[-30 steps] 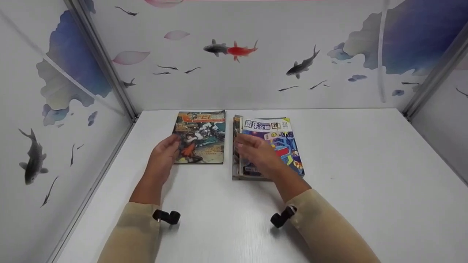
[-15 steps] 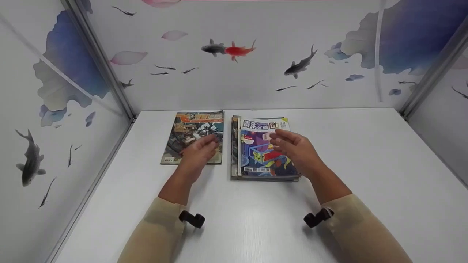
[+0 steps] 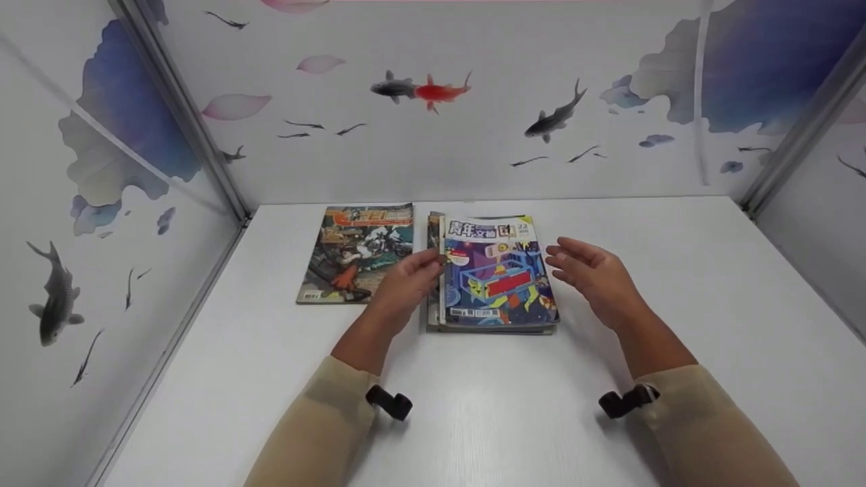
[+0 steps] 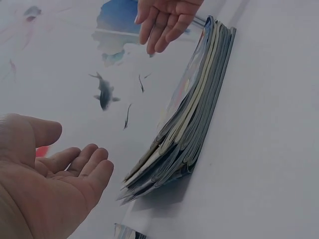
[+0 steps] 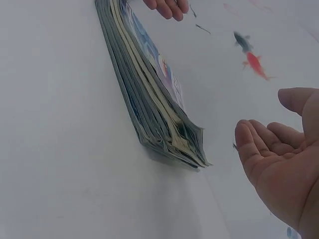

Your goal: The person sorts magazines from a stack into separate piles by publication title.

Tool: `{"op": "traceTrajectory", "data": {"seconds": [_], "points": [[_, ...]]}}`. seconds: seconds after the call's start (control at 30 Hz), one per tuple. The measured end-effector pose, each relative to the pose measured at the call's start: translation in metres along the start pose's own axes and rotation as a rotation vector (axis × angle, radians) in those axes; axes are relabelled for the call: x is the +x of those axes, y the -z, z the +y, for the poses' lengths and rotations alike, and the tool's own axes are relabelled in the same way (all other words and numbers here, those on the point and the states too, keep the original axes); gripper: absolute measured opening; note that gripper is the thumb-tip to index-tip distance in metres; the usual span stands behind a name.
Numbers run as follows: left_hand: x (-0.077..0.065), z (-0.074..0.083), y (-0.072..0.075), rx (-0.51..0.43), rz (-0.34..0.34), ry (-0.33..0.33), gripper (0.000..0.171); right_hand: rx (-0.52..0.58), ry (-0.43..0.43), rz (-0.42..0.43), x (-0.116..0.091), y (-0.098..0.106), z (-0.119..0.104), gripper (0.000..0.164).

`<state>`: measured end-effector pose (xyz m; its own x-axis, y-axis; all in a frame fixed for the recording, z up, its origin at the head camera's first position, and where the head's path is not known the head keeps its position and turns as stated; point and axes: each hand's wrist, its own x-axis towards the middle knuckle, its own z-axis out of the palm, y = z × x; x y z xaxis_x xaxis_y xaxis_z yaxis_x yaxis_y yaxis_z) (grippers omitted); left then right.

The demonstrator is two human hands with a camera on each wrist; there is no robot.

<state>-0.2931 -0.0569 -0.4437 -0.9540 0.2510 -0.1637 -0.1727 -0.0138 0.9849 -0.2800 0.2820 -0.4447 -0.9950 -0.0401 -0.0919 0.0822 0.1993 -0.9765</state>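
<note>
A stack of magazines (image 3: 497, 270) lies on the white table, its top cover purple and blue with a red box drawn on it. My left hand (image 3: 406, 287) is at the stack's left edge, its fingertips overlapping that edge in the head view. To the stack's right, my right hand (image 3: 599, 281) hovers with fingers loosely bent and nothing in them. Both wrist views show the stack's thick layered page edges (image 4: 192, 114), with the palms facing it from either side. Left of the stack lies a darker magazine (image 3: 365, 243) with an orange title, partly behind my left hand.
The white table (image 3: 473, 419) is bounded by a back wall (image 3: 460, 162) and side walls printed with fish and petals. Metal posts (image 3: 196, 128) stand at the corners. A small black device is fastened at each sleeve cuff.
Both hands have moved right. The left has passed across the dark magazine to the stack's left edge; the right has come off the stack's cover to its right side. The magazines stay in place.
</note>
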Motion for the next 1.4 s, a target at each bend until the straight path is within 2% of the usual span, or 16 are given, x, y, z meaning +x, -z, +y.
{"op": "traceTrajectory", "data": {"seconds": [0.2, 0.37, 0.6, 0.8, 1.1, 1.2, 1.4], "points": [[0.002, -0.009, -0.002, -0.007, 0.005, 0.003, 0.052, -0.002, -0.033, 0.015, 0.001, 0.001, 0.006, 0.07], [0.005, -0.017, -0.001, 0.01, 0.007, 0.03, 0.052, 0.037, -0.091, 0.024, 0.005, 0.003, 0.016, 0.072], [0.01, -0.024, 0.002, 0.076, 0.011, 0.049, 0.054, 0.085, -0.179, 0.034, 0.009, 0.004, 0.027, 0.07], [0.01, -0.024, 0.004, 0.124, -0.007, 0.041, 0.056, 0.088, -0.214, 0.031, 0.012, 0.004, 0.032, 0.066], [0.008, -0.021, 0.012, 0.02, -0.066, 0.087, 0.056, 0.065, -0.244, 0.02, 0.013, 0.003, 0.033, 0.062], [0.008, -0.021, 0.014, -0.024, -0.093, 0.079, 0.057, 0.057, -0.251, 0.02, 0.014, 0.002, 0.033, 0.06], [0.007, -0.022, 0.012, -0.068, -0.143, 0.082, 0.056, -0.047, -0.283, 0.026, 0.015, 0.002, 0.035, 0.062]]}}
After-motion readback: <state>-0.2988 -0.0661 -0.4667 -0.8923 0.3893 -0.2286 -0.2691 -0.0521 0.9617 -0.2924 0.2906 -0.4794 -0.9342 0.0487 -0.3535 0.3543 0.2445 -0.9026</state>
